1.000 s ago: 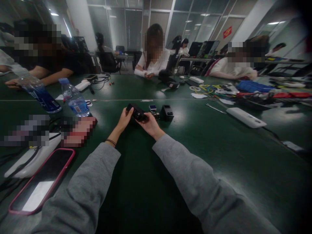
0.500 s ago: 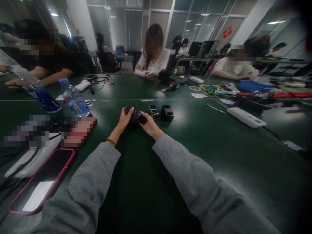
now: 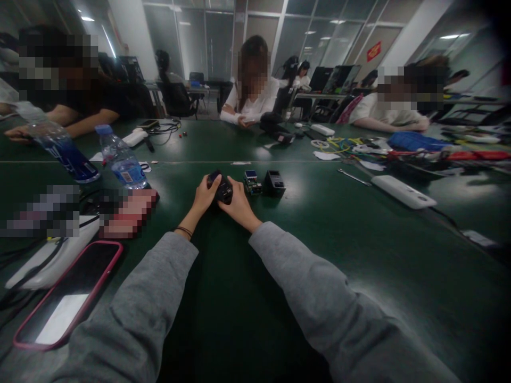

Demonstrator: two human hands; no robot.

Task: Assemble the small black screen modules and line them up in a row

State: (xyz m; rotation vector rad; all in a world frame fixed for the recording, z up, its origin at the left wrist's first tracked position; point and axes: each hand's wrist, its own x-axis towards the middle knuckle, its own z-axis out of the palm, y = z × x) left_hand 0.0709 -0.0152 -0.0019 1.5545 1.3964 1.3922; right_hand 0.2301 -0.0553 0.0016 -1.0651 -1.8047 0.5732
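Note:
Between my two hands is a small black box-shaped device point(image 3: 223, 189), with a darker glossy face at its upper left. My left hand point(image 3: 205, 194) grips its left side, thumb on top. My right hand point(image 3: 238, 205) wraps its right and near side, fingers partly hidden. Just right of my hands lies a small circuit board point(image 3: 252, 182) with a little screen at its far end. Beside the board stands an open black casing point(image 3: 274, 182) with cut-outs.
On the left stand two plastic bottles point(image 3: 122, 162), a red pixelated object point(image 3: 130, 213) and a pink-edged phone point(image 3: 69, 292). To the right lie a wrench point(image 3: 353, 177), a white power strip point(image 3: 403, 191) and tangled cables point(image 3: 339, 144). Several people sit around the green table point(image 3: 319, 239).
The black device has been turned in my hands and now stands more upright. My right hand has shifted slightly left and closer to my left hand.

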